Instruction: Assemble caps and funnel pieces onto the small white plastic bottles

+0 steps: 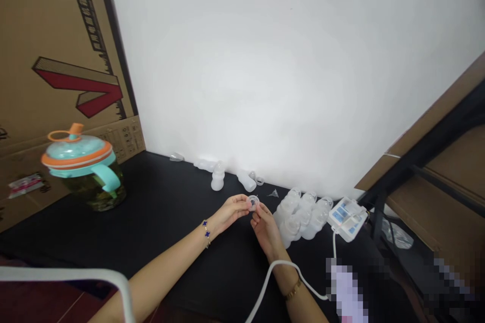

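My left hand (232,212) and my right hand (266,231) meet over the black table. Between their fingertips is a small translucent bottle collar ring (253,202), pinched from both sides. Just beyond my hands, a white baby bottle (217,176) stands upright and another bottle (246,180) lies on its side. Near the wall lie a loose ring (259,181) and a clear teat (274,193). Several capped white bottles (299,217) stand grouped close to my right hand. Whether a teat sits inside the held ring, I cannot tell.
On the left, a turquoise-lidded jug (89,171) stands by a large cardboard box (56,50). A white power box (347,218) with a cable (265,280) lies right. A white wall (265,60) bounds the table's back. Black metal framing (424,136) stands at the right.
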`<action>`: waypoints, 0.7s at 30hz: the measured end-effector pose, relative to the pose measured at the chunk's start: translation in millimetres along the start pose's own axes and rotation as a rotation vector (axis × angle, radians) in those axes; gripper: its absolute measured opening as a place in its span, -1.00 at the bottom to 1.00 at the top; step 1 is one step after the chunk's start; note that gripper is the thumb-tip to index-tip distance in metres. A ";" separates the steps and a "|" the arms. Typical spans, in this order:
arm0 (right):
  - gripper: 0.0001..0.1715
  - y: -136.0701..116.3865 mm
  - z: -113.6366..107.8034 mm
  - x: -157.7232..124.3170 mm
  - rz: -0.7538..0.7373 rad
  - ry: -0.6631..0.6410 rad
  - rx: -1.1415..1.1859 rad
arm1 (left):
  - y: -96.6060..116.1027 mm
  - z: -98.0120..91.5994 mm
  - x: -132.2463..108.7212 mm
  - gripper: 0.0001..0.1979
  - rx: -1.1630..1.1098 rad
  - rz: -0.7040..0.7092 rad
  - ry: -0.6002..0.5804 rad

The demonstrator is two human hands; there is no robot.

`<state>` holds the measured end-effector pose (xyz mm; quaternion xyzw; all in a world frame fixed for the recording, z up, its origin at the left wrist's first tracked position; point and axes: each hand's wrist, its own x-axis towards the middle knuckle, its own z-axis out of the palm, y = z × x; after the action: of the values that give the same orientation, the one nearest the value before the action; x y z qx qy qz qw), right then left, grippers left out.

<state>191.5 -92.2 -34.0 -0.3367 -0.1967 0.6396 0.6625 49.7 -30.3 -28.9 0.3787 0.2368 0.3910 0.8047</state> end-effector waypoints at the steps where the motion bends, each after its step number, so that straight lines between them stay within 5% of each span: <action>1: -0.58 0.1 -0.2 -0.1 -0.001 -0.006 -0.001 | 0.1 0.2 -0.1 -0.66 -0.003 0.001 -0.005; 21: -0.63 -2.0 -0.5 -2.3 -0.020 -0.044 -0.008 | 1.4 6.1 -2.5 -0.64 -0.039 0.007 -0.014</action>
<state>193.0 -94.5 -32.6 -0.3232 -0.2171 0.6394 0.6630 51.7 -34.3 -23.9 0.3666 0.2224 0.3958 0.8121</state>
